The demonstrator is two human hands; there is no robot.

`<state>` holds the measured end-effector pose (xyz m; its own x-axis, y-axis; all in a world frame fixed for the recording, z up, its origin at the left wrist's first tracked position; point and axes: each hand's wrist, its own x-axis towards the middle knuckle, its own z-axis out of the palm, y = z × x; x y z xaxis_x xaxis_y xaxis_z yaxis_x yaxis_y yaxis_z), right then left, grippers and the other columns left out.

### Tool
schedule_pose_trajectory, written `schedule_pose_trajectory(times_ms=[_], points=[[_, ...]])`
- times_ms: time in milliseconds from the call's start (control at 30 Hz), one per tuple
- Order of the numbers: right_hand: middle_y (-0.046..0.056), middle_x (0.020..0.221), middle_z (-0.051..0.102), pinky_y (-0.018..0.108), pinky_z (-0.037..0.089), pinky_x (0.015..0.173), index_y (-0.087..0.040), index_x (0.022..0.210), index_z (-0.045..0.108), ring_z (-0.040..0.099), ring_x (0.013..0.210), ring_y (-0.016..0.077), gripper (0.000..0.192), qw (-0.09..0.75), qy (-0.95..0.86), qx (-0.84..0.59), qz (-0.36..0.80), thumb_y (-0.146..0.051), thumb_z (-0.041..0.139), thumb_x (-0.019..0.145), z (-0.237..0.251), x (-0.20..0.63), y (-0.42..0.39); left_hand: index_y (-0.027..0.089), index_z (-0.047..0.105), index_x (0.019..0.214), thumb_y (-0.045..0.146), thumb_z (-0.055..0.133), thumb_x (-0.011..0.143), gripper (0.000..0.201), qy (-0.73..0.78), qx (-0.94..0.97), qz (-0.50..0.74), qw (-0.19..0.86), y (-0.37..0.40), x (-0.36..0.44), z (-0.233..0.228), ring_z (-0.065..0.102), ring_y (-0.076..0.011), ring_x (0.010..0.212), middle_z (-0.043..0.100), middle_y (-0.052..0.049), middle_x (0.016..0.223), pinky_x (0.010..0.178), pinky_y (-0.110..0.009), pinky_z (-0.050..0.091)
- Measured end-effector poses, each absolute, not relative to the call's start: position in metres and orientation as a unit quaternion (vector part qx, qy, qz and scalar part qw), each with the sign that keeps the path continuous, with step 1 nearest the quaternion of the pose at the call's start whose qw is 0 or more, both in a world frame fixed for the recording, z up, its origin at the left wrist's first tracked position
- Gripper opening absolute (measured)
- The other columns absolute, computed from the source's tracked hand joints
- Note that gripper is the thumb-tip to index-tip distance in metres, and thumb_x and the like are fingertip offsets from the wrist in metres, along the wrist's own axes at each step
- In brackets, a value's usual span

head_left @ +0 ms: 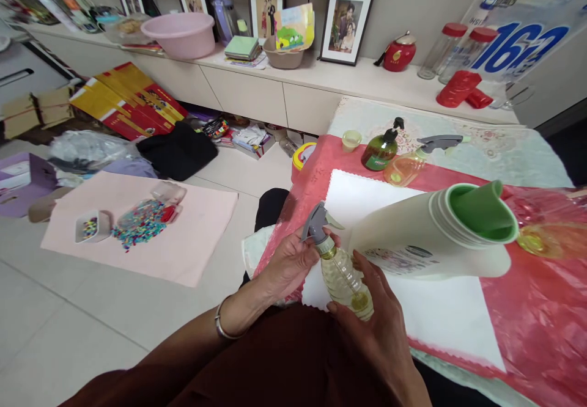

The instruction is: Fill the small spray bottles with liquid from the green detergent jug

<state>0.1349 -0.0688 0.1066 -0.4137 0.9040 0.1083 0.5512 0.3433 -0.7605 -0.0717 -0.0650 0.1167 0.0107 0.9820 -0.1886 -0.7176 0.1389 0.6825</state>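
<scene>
A clear spray bottle (342, 272) with pale yellow liquid and a grey trigger head lies tilted between my hands, above the table's near left edge. My left hand (293, 260) is closed around its neck, just below the trigger. Around the lower body wraps my right hand (380, 309), thumb on the near side. Right beside them stands a large cream jug (403, 230) with a green spout, on a white sheet (449, 309) with a scalloped edge. Farther back are another spray bottle (406, 168) and a green pump bottle (380, 150).
Red plastic (518, 321) covers much of the table. A small pale cup (351, 140) stands near its far left corner, and a yellowish bottle (545, 240) lies at right. On the floor, a pink sheet (183, 260) holds colourful small pieces. A pink basin (181, 35) rests on the cabinet.
</scene>
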Motion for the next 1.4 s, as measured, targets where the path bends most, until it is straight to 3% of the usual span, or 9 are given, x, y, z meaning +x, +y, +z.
schedule_pose_trajectory(times_ms=[200,667,1000,1100,1267,1400], points=[[0.007,0.146,0.052,0.04,0.056,0.105,-0.028,0.156,0.04,0.058,0.126,0.0263,0.074,0.257,-0.772,-0.472,0.339,-0.04,0.07,0.09,0.107,0.136,-0.069,0.019,0.08,0.099,0.031,0.099,0.063,0.042,0.343,0.167,0.633,0.674,-0.06,-0.069,0.117,0.07,-0.0161,0.085,0.073,-0.002,0.094,0.087,-0.03,0.051],[0.006,0.141,0.058,0.036,0.056,0.1,-0.027,0.155,0.044,0.062,0.122,0.0251,0.073,0.309,-0.72,-0.466,0.412,-0.053,0.072,0.093,0.096,0.137,-0.071,0.017,0.075,0.111,0.032,0.096,0.069,0.049,0.32,0.181,0.636,0.678,-0.058,-0.068,0.115,0.072,-0.031,0.114,0.079,-0.008,0.101,0.112,-0.047,0.045],[0.006,0.142,0.058,0.037,0.055,0.102,-0.029,0.155,0.044,0.06,0.125,0.0257,0.073,0.319,-0.71,-0.466,0.421,-0.053,0.073,0.093,0.096,0.138,-0.071,0.016,0.08,0.104,0.035,0.093,0.073,0.038,0.328,0.199,0.628,0.677,-0.057,-0.064,0.123,0.072,-0.0262,0.111,0.078,-0.007,0.1,0.113,-0.045,0.045],[0.006,0.143,0.057,0.037,0.054,0.102,-0.029,0.155,0.044,0.06,0.125,0.0256,0.072,0.318,-0.712,-0.457,0.428,-0.053,0.072,0.093,0.096,0.135,-0.07,0.018,0.08,0.102,0.036,0.096,0.069,0.041,0.343,0.173,0.639,0.667,-0.057,-0.061,0.123,0.072,-0.0222,0.102,0.077,-0.005,0.1,0.106,-0.042,0.05],[0.004,0.141,0.058,0.035,0.055,0.1,-0.032,0.155,0.044,0.061,0.123,0.0243,0.071,0.325,-0.712,-0.451,0.429,-0.055,0.072,0.094,0.097,0.131,-0.07,0.017,0.08,0.091,0.033,0.094,0.071,0.029,0.344,0.176,0.65,0.655,-0.055,-0.061,0.123,0.073,-0.0196,0.087,0.078,-0.006,0.093,0.095,-0.038,0.055],[0.005,0.141,0.058,0.035,0.055,0.101,-0.029,0.155,0.044,0.061,0.124,0.0243,0.072,0.324,-0.709,-0.454,0.431,-0.054,0.072,0.094,0.096,0.131,-0.07,0.021,0.077,0.105,0.029,0.095,0.071,0.04,0.34,0.171,0.667,0.64,-0.057,-0.062,0.123,0.074,-0.0193,0.09,0.079,-0.003,0.095,0.095,-0.037,0.054]])
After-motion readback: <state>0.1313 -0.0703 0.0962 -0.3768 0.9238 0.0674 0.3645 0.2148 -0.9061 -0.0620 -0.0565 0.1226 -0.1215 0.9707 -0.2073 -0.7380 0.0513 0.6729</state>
